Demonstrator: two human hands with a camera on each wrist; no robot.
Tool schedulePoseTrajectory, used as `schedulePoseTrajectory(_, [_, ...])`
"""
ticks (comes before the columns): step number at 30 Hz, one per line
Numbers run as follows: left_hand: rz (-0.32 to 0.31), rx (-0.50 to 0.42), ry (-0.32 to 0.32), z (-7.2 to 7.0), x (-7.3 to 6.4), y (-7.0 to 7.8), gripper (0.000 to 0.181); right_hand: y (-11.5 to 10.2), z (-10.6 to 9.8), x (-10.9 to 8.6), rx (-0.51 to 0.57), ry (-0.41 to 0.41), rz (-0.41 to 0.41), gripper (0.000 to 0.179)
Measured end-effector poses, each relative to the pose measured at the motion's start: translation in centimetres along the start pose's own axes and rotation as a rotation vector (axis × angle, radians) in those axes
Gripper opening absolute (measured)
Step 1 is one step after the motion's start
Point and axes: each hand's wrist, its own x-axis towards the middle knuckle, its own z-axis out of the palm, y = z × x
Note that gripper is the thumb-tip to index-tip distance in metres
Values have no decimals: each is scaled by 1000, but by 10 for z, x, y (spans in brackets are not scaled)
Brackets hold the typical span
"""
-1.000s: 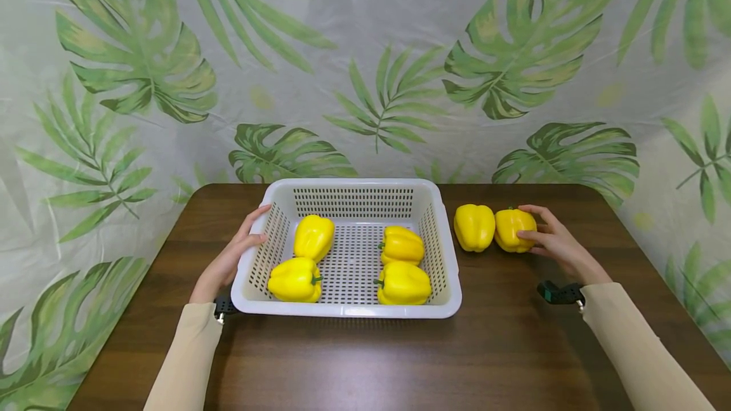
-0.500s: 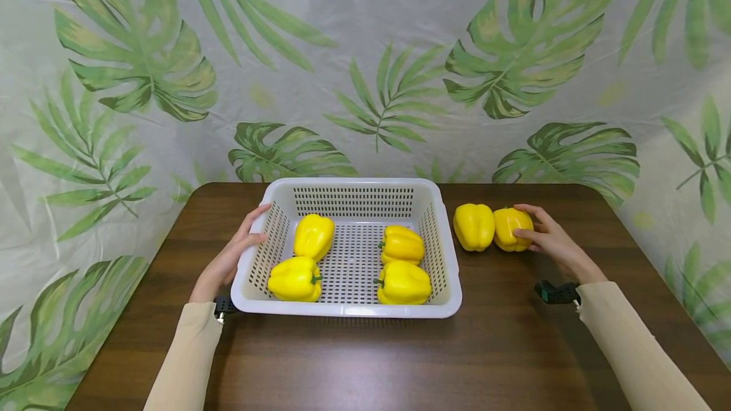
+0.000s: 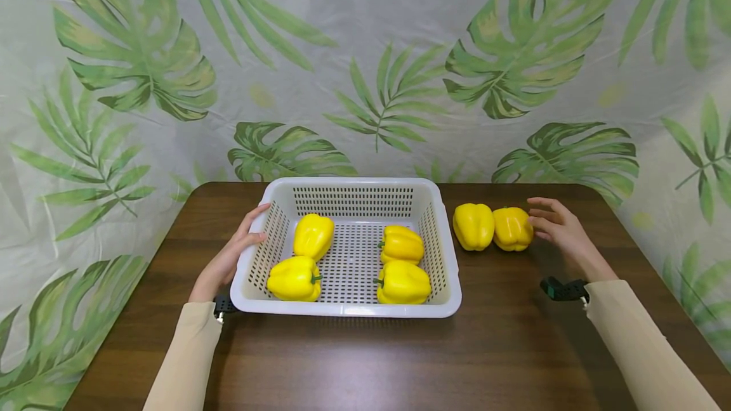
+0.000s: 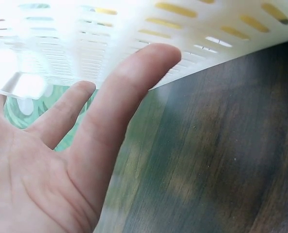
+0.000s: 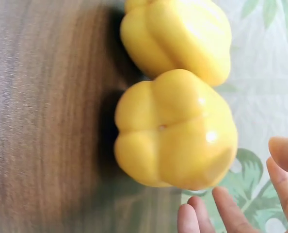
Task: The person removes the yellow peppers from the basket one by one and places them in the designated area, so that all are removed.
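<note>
A white slotted plastic basket (image 3: pixel 342 311) holds several yellow bell peppers, among them a front-left one (image 3: pixel 292 278) and a front-right one (image 3: pixel 403 283). My left hand (image 3: pixel 230 257) rests against the basket's left side, its fingers spread and fairly straight; in the left wrist view the thumb (image 4: pixel 120 92) lies along the slotted wall. Two more yellow bell peppers sit side by side on the table right of the basket: a left one (image 3: pixel 474 227) and a right one (image 3: pixel 512 229). My right hand (image 3: pixel 556 227), fingers loosely extended, is beside the right pepper and holds nothing.
The dark wooden table (image 3: pixel 365 366) reaches back to a leaf-patterned cloth (image 3: pixel 388 30). The basket's right wall stands close to the left loose pepper. Dark straps with small devices (image 3: pixel 562 289) sit at the wrists.
My right hand pinched the right loose pepper, nudged it slightly left against its neighbour, then let go and drew back to the right. The left hand and basket stay in place.
</note>
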Motion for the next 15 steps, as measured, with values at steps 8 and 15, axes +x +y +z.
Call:
schedulePoseTrajectory(8, [8,4,-2,0,0,0,62,-7,-3,2,36,26,-56,34])
schedulePoseTrajectory(15, [8,1,-4,0,0,0,62,-19,3,4,19,19,-92,36])
